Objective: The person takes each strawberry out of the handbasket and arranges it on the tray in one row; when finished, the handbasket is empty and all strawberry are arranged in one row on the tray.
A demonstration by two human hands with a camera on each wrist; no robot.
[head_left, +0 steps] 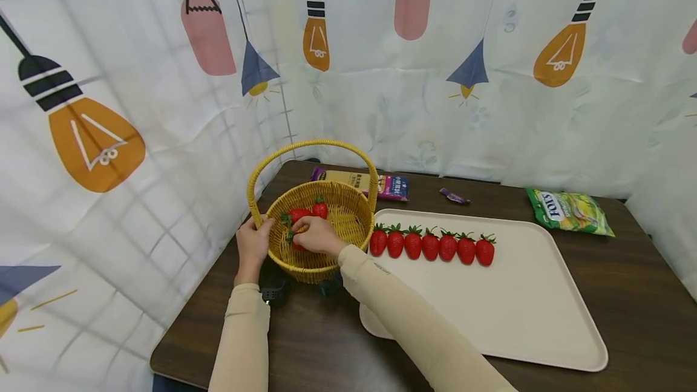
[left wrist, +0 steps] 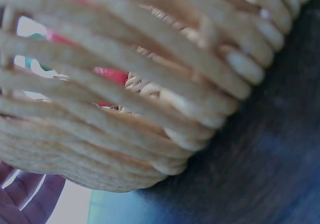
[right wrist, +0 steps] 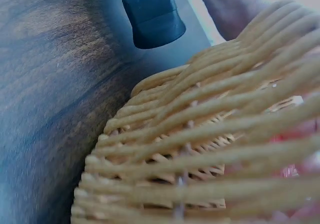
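Note:
A yellow wicker basket point(head_left: 348, 213) with a tall handle stands at the left of the table, several strawberries point(head_left: 320, 208) inside. My left hand point(head_left: 253, 247) grips its left rim at the foot of the handle. Reaching over the near side, my right hand point(head_left: 317, 236) pinches a strawberry point(head_left: 297, 245) low in the basket. The basket's weave point(left wrist: 125, 124) fills much of the left wrist view, with fingers point(left wrist: 30, 196) at the lower left. In the right wrist view the weave point(right wrist: 200, 149) hides most of the strawberries.
Right of the basket lies a cream tray point(head_left: 490, 313) with a row of several strawberries point(head_left: 430, 245) along its back left. Behind are a purple snack packet point(head_left: 392, 187), a small purple wrapped candy point(head_left: 454, 196) and a green FOX'S bag point(head_left: 569, 213). A patterned curtain hangs behind the table.

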